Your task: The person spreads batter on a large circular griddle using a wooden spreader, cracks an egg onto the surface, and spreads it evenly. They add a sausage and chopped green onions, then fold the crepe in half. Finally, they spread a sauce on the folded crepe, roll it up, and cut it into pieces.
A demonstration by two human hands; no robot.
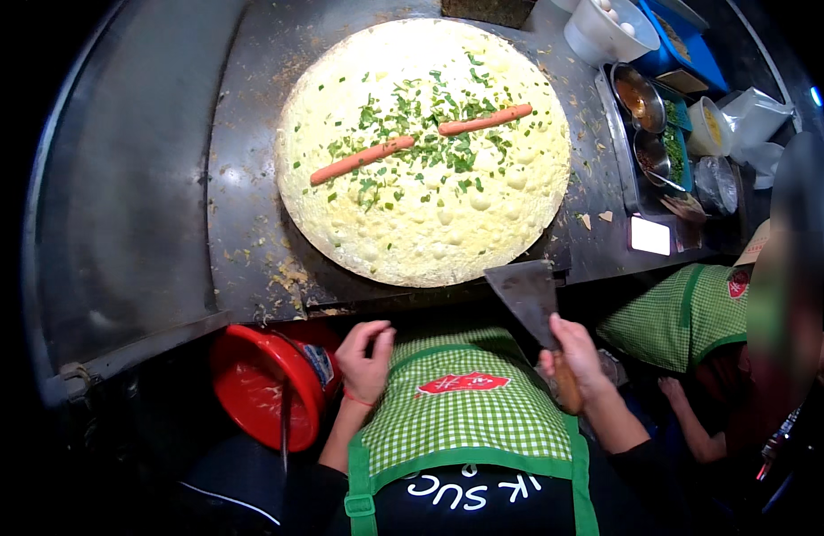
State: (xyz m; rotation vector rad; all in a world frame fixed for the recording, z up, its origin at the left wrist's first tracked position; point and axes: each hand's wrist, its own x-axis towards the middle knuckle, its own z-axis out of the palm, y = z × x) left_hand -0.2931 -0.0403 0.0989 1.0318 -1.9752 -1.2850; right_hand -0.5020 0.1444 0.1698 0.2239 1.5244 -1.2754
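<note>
My right hand [576,358] grips the wooden handle of a wide metal scraper [529,295], its blade just off the near right rim of a large round crepe [398,228]. Chopped green herbs [462,161] lie scattered over the crepe's middle. Two sausages [362,161] rest on it, one left of centre and one to the right, roughly in line and slanting. Held in front of my apron, my left hand [366,358] has its fingers curled with nothing visible in them; whether they close fully is hard to tell.
A metal worktop [244,201] surrounds the crepe. A red bucket [264,382] with a stick in it stands at lower left. Sauce and herb containers [639,100] and a white tub of eggs [609,33] sit at right. Another person in a checked apron [686,315] is close by.
</note>
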